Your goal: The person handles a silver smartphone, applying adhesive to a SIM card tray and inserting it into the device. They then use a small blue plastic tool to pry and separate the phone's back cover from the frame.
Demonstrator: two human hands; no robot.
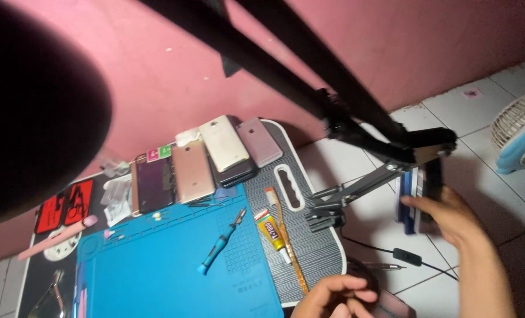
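A big dark blurred shape (33, 106) blocks the top-left corner, too close to the lens to tell what it is. A black folding arm stand (345, 118) crosses the top centre; its clamp sits at the table edge and its upper end is cut off by the frame. Right hand (445, 215) reaches out over the tiled floor, fingers curled round the edge of a stack of upright slim boxes (412, 200), blue/white/dark; box faces can't be read from this angle. Left hand (333, 297) is at the bottom edge, partly cut off, fingers loosely bent and holding nothing visible, just beside the grey ribbed table (315, 247). On the table: blue work mat (162, 271) w/ a blue-handled screwdriver (218, 244); a yellow glue tube (272, 232) w/ red label just right of the mat; a row of phones (209, 159) along the back. Far left, red blister packs (65, 206), dimly lit. A pale-blue fan (524, 132) is cut off at the right edge.
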